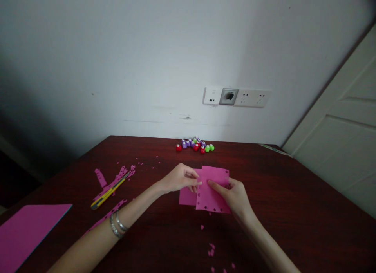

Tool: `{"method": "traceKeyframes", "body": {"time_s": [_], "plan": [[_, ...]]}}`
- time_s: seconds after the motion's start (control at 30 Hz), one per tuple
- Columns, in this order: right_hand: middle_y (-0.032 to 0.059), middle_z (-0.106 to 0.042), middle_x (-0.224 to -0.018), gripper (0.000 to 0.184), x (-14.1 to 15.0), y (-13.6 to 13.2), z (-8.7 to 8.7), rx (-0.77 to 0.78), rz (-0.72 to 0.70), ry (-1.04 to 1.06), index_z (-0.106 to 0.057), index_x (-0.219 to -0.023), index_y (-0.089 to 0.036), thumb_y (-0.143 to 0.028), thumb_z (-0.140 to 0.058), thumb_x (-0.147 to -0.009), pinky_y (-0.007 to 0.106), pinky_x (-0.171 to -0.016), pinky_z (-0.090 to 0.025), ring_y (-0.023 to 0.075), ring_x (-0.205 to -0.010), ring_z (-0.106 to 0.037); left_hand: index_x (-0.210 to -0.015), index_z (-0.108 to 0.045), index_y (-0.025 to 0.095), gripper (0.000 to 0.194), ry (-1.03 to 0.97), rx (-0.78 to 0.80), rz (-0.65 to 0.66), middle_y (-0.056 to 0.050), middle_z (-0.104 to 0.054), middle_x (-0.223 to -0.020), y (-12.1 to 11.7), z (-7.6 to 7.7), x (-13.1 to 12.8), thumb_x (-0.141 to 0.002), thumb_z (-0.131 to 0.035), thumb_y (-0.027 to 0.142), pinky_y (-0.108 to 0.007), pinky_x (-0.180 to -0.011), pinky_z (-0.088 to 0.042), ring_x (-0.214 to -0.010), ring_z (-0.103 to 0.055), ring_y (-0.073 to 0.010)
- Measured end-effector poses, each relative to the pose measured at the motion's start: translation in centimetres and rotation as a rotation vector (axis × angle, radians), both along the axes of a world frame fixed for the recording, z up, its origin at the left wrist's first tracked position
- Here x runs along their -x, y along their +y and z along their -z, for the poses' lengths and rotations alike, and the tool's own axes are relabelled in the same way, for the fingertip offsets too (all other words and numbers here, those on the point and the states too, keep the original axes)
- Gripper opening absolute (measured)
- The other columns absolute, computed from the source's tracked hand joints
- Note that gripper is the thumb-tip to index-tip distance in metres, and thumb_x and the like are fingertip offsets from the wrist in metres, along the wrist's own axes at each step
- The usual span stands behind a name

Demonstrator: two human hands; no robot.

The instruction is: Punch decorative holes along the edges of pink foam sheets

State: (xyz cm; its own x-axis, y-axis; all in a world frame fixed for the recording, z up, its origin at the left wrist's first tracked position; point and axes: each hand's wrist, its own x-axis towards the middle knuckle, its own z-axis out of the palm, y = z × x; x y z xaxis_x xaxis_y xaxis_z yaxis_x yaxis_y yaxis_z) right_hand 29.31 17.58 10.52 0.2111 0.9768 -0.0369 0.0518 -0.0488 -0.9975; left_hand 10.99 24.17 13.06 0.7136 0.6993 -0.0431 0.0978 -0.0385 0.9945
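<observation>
A pink sheet of paper (pixel 213 190) with small shapes punched along its edges is held up over the table. My right hand (pixel 237 194) grips its right side, thumb flat on the front and fingers behind. My left hand (pixel 181 179) pinches the left edge between thumb and fingers. Behind the left hand, a second plain pink piece of paper (pixel 186 196) shows partly; whether it is joined to the punched sheet I cannot tell. Tiny pink punched-out bits (pixel 211 249) lie on the table below the hands.
A yellow craft knife (pixel 110 192) rests among pink punched strips (pixel 101 178) on the left. A larger pink sheet (pixel 29 230) lies at the near left. Several small red, purple and green punches (pixel 196 147) stand at the dark wooden table's (pixel 279 194) back edge by the wall.
</observation>
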Motion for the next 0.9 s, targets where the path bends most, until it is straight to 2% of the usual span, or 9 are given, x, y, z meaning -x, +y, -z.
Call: {"method": "traceKeyframes", "body": {"time_s": [0.13,0.37,0.57,0.73,0.9], "plan": [[0.0056,-0.070,-0.067,0.036,-0.43,0.20,0.26,-0.037,0.066,0.033,-0.067,-0.071,-0.014,-0.046,-0.074,-0.057,0.029,-0.049,-0.051,0.0202,-0.054,-0.063,-0.076,-0.066,0.008,0.033,-0.046,-0.009,0.004,-0.007,-0.067,-0.067,0.02,0.05,0.13,-0.065,-0.069,0.038,-0.028,-0.063,-0.051,-0.060,-0.062,-0.0128],[0.0069,-0.070,-0.069,0.039,-0.74,0.44,0.60,-0.076,0.044,-0.008,-0.066,-0.075,-0.013,-0.048,-0.073,-0.058,0.030,-0.051,-0.051,0.0209,-0.057,-0.063,-0.088,-0.065,0.009,0.039,-0.008,0.033,-0.020,-0.006,-0.066,-0.071,0.28,0.49,0.04,-0.064,-0.070,0.040,-0.028,-0.062,-0.051,-0.061,-0.061,-0.0125],[0.0070,-0.070,-0.072,0.035,-0.56,0.22,0.27,-0.090,0.048,-0.027,-0.066,-0.078,-0.013,-0.044,-0.072,-0.061,0.030,-0.053,-0.051,0.0213,-0.060,-0.064,-0.074,-0.065,0.009,0.035,0.064,0.107,0.050,-0.006,-0.065,-0.065,0.11,0.70,0.07,-0.064,-0.070,0.042,-0.028,-0.063,-0.050,-0.059,-0.061,-0.0122],[0.0079,-0.072,-0.079,0.038,-0.37,0.23,0.03,-0.057,-0.019,0.059,-0.066,-0.082,-0.013,-0.041,-0.074,-0.059,0.033,-0.061,-0.054,0.0230,-0.068,-0.066,-0.072,-0.065,0.009,0.030,0.016,0.091,-0.023,-0.005,-0.065,-0.064,0.00,0.66,-0.04,-0.065,-0.070,0.038,-0.026,-0.063,-0.049,-0.059,-0.061,-0.0113],[0.0088,-0.072,-0.081,0.038,-0.24,0.16,-0.17,-0.053,-0.039,0.035,-0.066,-0.082,-0.012,-0.041,-0.074,-0.059,0.033,-0.061,-0.054,0.0243,-0.070,-0.067,-0.073,-0.066,0.010,0.028,0.029,0.075,-0.048,-0.004,-0.066,-0.066,0.00,0.80,-0.08,-0.066,-0.069,0.037,-0.025,-0.061,-0.049,-0.059,-0.061,-0.0108]]}}
